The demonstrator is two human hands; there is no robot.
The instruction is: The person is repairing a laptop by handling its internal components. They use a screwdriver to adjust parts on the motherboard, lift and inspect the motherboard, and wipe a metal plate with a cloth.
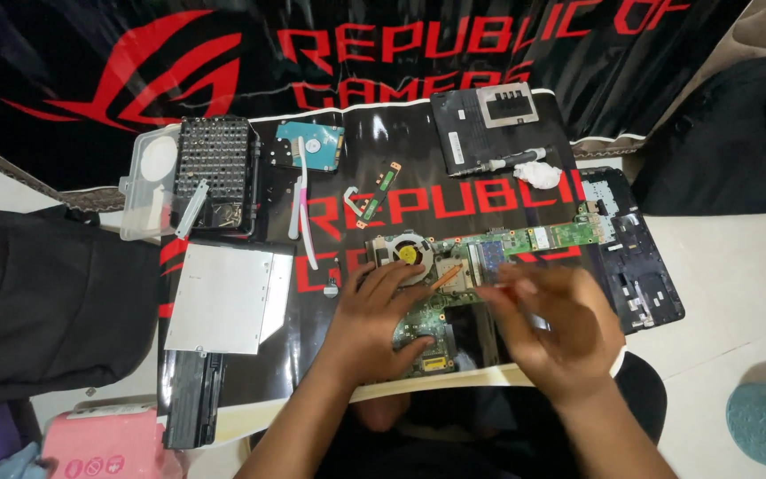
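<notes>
Board: my laptop motherboard (454, 275) lies near the front edge of the mat (339, 160), its fan (405, 253) toward the middle.
Left hand (374, 324): fingers spread, pressed flat on the board beside the fan.
Right hand (556, 324): curled, pinching a thin tool (503, 288) whose tip is blurred.
Risk: I judge the tool could slip and scratch the board's traces.
Cause: my left palm presses unevenly, so the board could rock.

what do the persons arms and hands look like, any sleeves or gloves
Both are bare: the left hand and right hand wear no gloves, and no rings or watch show. The forearms are uncovered to the bottom edge of the picture, with no sleeve in view.
</notes>
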